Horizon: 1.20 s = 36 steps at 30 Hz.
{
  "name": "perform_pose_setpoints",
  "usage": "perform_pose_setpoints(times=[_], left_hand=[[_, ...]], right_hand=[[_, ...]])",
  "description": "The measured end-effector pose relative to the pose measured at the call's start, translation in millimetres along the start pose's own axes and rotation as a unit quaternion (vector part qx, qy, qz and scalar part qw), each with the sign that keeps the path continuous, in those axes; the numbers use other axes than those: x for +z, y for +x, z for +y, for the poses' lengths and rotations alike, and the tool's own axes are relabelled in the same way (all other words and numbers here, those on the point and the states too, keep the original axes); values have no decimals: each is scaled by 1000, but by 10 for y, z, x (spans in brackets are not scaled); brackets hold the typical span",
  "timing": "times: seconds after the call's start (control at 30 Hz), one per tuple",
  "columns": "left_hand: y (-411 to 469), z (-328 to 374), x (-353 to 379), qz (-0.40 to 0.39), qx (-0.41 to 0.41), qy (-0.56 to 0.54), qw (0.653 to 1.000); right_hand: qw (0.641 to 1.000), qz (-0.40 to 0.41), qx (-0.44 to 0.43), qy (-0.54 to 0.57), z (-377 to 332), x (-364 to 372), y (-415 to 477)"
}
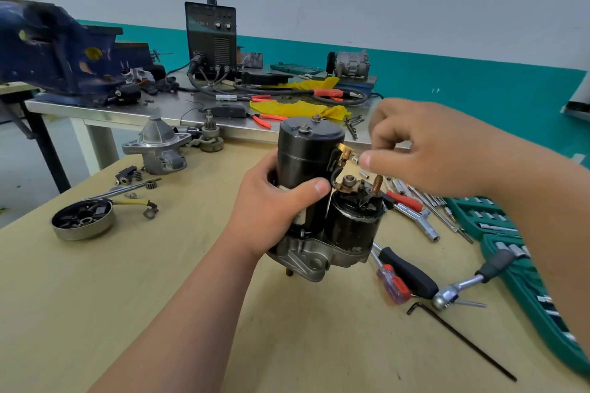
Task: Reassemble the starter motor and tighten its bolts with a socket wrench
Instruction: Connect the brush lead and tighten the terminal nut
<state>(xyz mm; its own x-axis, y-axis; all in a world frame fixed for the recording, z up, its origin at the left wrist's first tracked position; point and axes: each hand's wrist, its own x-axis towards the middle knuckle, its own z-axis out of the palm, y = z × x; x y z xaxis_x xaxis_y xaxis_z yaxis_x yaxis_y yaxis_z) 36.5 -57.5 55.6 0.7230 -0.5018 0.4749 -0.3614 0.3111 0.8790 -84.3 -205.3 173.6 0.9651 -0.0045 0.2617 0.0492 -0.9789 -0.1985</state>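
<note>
"So, where does the starter motor [305, 150] stand?"

"Upright on the wooden table [95, 297]. The left hand [274, 210] is wrapped round its black barrel. The right hand [424, 143] hovers at the brass tab [344, 150] on the motor's right flank, fingers curled; whether they pinch a nut I cannot tell."

"How to do this well?"

"I'd hold the barrel firm so nothing twists, seat the tab squarely, and start any nut by finger. Only then would I reach for the socket wrench [463, 285], lying right of the motor and nearer the person."

"And around it?"

"A green socket case [466, 210] lies further right. A loose housing [156, 147] and round end cap [83, 220] sit left. Beyond the motor there is a steel table [127, 112] with a welder [210, 38] and blue vise [54, 48], under a white-and-teal wall [447, 73]."
</note>
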Motion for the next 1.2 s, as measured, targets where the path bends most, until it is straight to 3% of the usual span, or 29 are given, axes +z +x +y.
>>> perform_pose_setpoints(times=[0.2,0.3,0.37,0.5,0.63,0.73,0.9,1.03,1.2], left_hand=[[0,-6,2,1,8,4,1000],[-2,-15,12,-7,12,9,1000],[0,-31,5,-9,15,13,1000],[15,-67,-15,-11,16,9,1000],[26,-87,-42,-1,11,3,1000],[41,-130,-115,1,-8,-5,1000],[20,-142,-113,9,-30,-6,999],[16,-103,-169,2,-100,-62,993],[-82,-80,-247,0,-154,-208,966]], right_hand=[[993,-91,3,75,30,103,-31],[999,9,27,23,82,120,-5],[994,67,66,60,181,118,-52],[982,39,73,168,297,242,-236],[983,60,45,170,242,248,-280],[970,82,111,199,441,342,-419],[971,-42,235,-21,932,789,-898],[950,-117,289,-32,967,1089,-1063],[949,-93,301,-13,862,1147,-414]])
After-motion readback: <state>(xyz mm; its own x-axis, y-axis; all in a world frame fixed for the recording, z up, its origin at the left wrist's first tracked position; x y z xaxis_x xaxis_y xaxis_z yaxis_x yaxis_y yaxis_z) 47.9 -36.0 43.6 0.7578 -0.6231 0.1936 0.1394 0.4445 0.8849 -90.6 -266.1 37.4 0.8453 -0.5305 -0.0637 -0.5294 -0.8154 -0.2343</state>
